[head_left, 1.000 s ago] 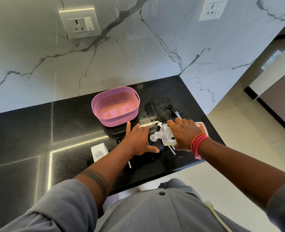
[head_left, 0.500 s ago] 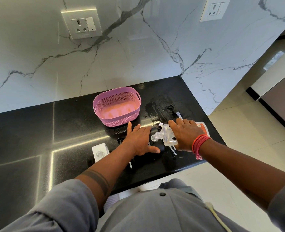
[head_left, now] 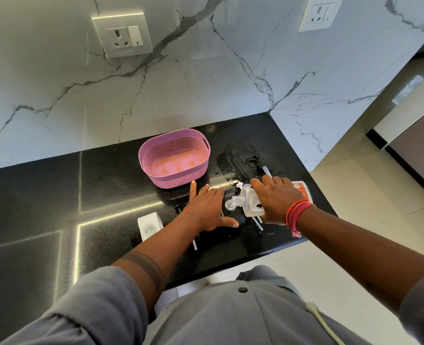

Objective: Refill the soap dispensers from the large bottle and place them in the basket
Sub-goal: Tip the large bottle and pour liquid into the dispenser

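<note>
- A glossy black stone countertop (head_left: 101,195) meets a white grey-veined marble wall (head_left: 206,78) carrying two socket plates; pale floor tiles lie at 3 o'clock.
- Against half a second ago almost nothing differs — both hands keep their places.
- The perforated pink plastic oval basket (head_left: 174,158) sits at 12 o'clock of the left hand (head_left: 207,207), which lies flat with fingers straight over a dark object, possibly a black dispenser.
- The right hand (head_left: 274,197) curls over a clear square plastic soap dispenser (head_left: 249,202) lying on its side, neck toward 9 o'clock.
- A white square dispenser (head_left: 149,225) stands at 8 o'clock; an orange-and-white refill pouch (head_left: 303,189) peeks out at 3 o'clock.
</note>
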The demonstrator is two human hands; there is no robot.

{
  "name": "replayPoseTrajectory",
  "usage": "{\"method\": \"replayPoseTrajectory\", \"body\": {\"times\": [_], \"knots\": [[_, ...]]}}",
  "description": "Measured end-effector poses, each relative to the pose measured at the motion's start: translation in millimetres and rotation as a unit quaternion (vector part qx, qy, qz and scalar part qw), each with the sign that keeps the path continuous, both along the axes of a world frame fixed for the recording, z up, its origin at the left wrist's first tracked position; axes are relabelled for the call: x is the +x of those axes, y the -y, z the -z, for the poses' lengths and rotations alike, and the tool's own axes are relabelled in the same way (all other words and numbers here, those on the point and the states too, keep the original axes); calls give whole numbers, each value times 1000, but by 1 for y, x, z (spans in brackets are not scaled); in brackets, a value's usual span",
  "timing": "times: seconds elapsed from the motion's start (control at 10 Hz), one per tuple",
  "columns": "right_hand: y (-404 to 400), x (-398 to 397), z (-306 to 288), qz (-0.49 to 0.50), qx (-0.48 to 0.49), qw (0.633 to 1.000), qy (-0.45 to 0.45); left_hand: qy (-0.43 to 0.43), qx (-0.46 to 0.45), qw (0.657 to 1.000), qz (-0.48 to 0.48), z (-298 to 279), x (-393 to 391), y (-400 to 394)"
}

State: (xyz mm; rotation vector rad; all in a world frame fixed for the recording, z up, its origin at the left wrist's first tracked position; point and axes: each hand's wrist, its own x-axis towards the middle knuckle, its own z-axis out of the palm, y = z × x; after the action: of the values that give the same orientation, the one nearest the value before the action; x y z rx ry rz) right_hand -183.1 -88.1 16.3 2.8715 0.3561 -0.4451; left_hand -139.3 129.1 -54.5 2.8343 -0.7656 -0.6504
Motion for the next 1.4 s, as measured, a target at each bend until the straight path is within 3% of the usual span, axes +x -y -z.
{"method": "replayPoseTrajectory", "body": {"times": [1.4], "knots": [[0,0,-1,-2,-2,1000,-5,2,1,1000,-1,1,0,1]]}}
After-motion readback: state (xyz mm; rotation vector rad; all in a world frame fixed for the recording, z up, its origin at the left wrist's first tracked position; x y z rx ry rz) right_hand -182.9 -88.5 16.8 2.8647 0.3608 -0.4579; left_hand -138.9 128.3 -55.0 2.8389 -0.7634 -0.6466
